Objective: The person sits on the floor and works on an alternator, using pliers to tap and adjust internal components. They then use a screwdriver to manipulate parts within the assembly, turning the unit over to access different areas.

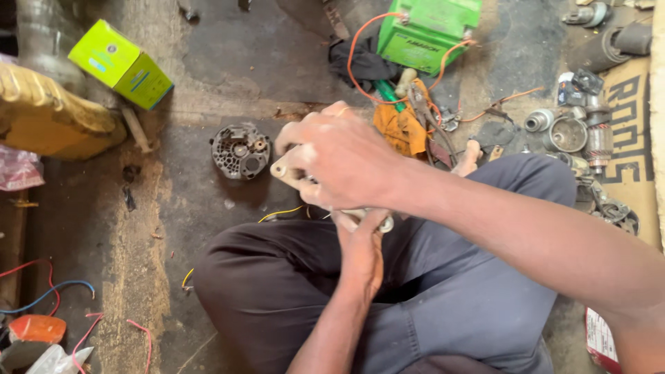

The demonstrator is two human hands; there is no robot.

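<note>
My right hand (339, 158) reaches in from the right and wraps over a small beige and metal part (283, 170), hiding most of it. My left hand (361, 251) comes up from below with its fingers closed on the underside of the same part, where a round metal end (385, 224) shows. Both hands are held above my crossed legs in dark grey trousers (429, 291). A grey cast alternator end housing (240, 151) lies on the floor just left of my hands.
A green battery (426, 31) with orange wires (353, 62) stands at the top, an orange cloth (398, 128) beside it. Motor parts and an armature (597, 142) lie at right on cardboard (630, 138). A green box (121, 64) and yellow sack (48, 118) sit top left; loose wires (48, 291) lie bottom left.
</note>
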